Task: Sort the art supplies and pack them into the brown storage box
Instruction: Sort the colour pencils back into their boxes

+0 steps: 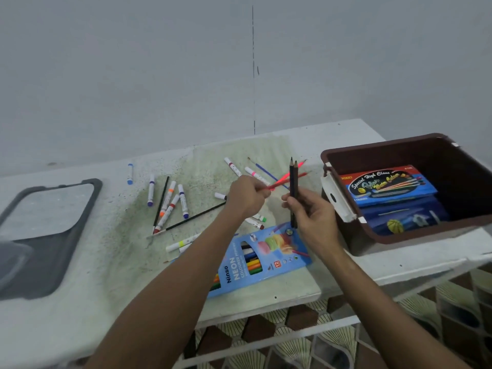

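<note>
My right hand (310,213) grips two dark pencils (293,179) upright, tips pointing up. Just to its left, my left hand (246,194) holds red and pink pencils (286,179) that point right, behind the dark pair. The brown storage box (354,151) stands at the right with a white latch; a blue water-colour pack (386,183) and other blue packs lie inside. A blue Ninso neon pencil box (262,258) lies flat below my hands. Several white markers (170,199) and a thin black brush (197,215) are scattered to the left.
A dark grey lid (50,230) lies at the far left of the white table (292,141). A blue brush (266,171) and more markers (233,166) lie behind my hands. The table's front edge runs below the pencil box, with patterned floor beneath.
</note>
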Motion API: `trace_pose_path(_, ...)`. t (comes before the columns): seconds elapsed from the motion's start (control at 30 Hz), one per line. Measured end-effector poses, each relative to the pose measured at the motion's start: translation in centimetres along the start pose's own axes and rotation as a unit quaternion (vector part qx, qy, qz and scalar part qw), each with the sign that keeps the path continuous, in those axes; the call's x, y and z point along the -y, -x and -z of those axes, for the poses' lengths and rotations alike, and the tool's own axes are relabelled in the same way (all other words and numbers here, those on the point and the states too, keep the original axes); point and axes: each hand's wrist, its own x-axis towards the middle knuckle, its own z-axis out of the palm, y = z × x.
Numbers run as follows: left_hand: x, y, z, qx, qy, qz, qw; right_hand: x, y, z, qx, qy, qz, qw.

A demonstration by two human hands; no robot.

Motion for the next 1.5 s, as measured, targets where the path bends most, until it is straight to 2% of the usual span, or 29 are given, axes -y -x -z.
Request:
trace_pose_path(0.1,1.1,2.7,2.6,-0.073,0.136,0.069,0.986,0.8,0.0,-0.8,0.043,0.063,0.028,0.997)
trace_pose_path(0.2,2.5,5.6,4.8,-0.107,0.250,0.145,0.951,1.0,-0.2,-1.9,0.132,0.124,0.003,0.983)
trace_pose_path(0.33,4.3,9.3,6.2,-0.098,0.307,0.203,0.925,0.9,0.0,-3.6,0.257,0.234,-0.019,0.937)
trace_pose_path(0.43,5.9,11.9,5.9,-0.116,0.345,0.236,0.901,1.3,0.9,-5.4,0.326,0.261,-0.035,0.908)
trace_pose_path(0.57,6.7,14.5,5.0,-0.155,0.316,0.263,0.898,1.4,1.9,-7.1,0.372,0.287,-0.045,0.881)
trace_pose_path(0.7,7.5,15.4,4.8,-0.182,0.294,0.291,0.892,1.3,2.0,-7.8,0.384,0.315,-0.059,0.866)
trace_pose_path(0.87,8.7,15.1,4.6,-0.203,0.347,0.334,0.853,1.0,2.3,-7.6,0.390,0.330,-0.051,0.858)
trace_pose_path(0.97,9.1,14.8,4.2,-0.197,0.298,0.336,0.872,0.9,2.4,-7.6,0.388,0.327,-0.044,0.860)
trace_pose_path(1.07,9.0,14.6,4.1,-0.195,0.168,0.326,0.910,0.7,2.4,-7.6,0.387,0.326,-0.045,0.862)
trace_pose_path(1.13,8.9,14.4,4.1,-0.209,0.103,0.316,0.920,0.7,2.4,-7.6,0.385,0.323,-0.045,0.863)
trace_pose_path(1.23,8.7,14.6,4.3,-0.218,0.106,0.274,0.931,0.6,2.4,-7.6,0.381,0.321,-0.048,0.865)
trace_pose_path(1.37,8.7,14.6,4.5,-0.150,-0.008,0.180,0.972,0.5,2.4,-7.6,0.380,0.322,-0.047,0.866)
trace_pose_path(1.5,9.4,14.1,6.2,-0.054,-0.021,0.183,0.981,0.4,2.4,-7.4,0.382,0.310,-0.051,0.869)
